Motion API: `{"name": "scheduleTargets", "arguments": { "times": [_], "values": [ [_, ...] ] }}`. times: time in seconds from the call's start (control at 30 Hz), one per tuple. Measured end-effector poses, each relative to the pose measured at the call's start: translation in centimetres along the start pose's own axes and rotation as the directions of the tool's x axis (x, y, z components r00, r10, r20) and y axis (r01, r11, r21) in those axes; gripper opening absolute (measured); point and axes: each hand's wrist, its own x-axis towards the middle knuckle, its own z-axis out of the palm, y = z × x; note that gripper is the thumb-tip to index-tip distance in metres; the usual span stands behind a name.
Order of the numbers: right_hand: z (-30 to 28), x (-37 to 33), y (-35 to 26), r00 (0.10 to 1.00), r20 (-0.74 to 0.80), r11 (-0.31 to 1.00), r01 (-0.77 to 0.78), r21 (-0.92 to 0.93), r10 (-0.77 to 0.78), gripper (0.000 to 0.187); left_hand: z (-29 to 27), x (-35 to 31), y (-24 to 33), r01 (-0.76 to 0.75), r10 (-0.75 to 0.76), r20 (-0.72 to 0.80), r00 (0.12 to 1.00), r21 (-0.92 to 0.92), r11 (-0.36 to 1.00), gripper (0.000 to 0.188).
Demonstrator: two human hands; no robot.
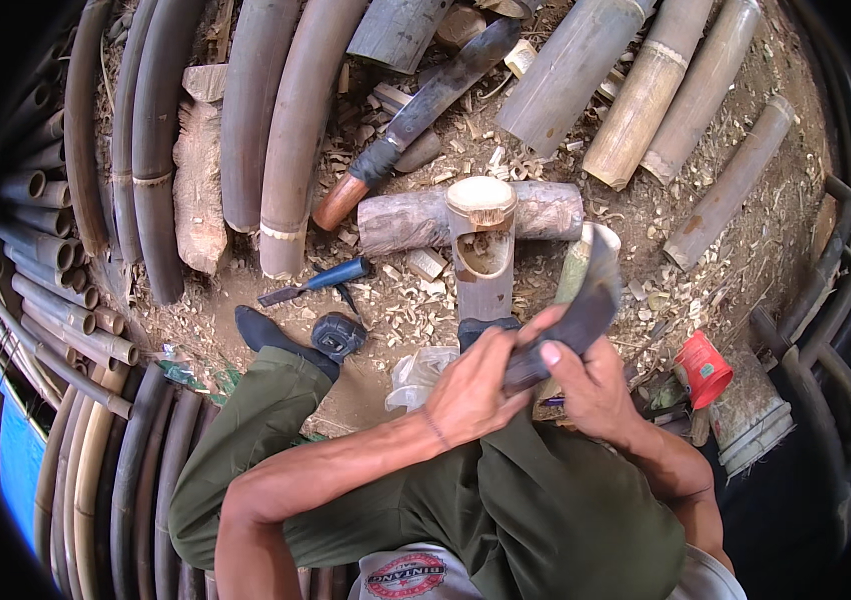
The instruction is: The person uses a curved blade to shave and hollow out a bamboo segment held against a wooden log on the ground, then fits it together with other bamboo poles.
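A curved dark blade (586, 305) is held in front of my lap. My right hand (594, 385) grips it from below, thumb laid on the flat of the metal. My left hand (474, 388) is closed against the blade's lower part; what it holds is hidden by the fingers. Just beyond stands a short bamboo piece (484, 262) with a round hole cut in its side, leaning on a thick log (416, 220). I sit with olive trousers and a dark sock (264, 332) stretched left.
A big chopping knife with a taped handle (414, 110) lies on the shavings behind the log. A blue-handled chisel (318, 281) lies left of it. Cut bamboo sections (646, 95) lie at upper right, long poles (161, 140) at left. A red cup (706, 368) stands at right.
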Motion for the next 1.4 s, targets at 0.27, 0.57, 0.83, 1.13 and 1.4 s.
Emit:
{"name": "scheduleTargets", "arguments": {
  "times": [0.27,0.57,0.83,1.13,1.4],
  "values": [
    [-7.7,3.2,-4.9,0.894,0.290,0.508,0.436,-0.743,-0.343,0.034,1.8,5.6,1.8,0.238,0.053,0.388,0.920,-0.661,0.711,0.096],
    [-6.3,11.3,-8.3,0.686,0.692,0.048,0.702,-0.711,0.225,0.019,4.8,7.0,3.3,0.153,-0.396,0.350,0.849,-0.880,-0.450,0.040],
    [-5.3,8.1,-2.3,0.835,0.519,0.460,0.395,-0.795,0.182,0.030,2.4,5.1,2.7,0.322,-0.619,0.196,0.760,-0.942,0.098,0.033],
    [-5.0,4.4,-5.6,0.851,0.521,0.510,0.419,-0.751,0.068,0.046,-0.1,4.5,3.4,0.245,-0.356,0.073,0.932,-0.850,0.467,0.050],
    [-5.1,7.8,-7.7,0.724,0.627,0.046,0.644,-0.764,0.288,0.039,4.3,6.3,0.4,0.261,-0.257,0.365,0.895,-0.894,-0.363,0.054]
  ]
}}
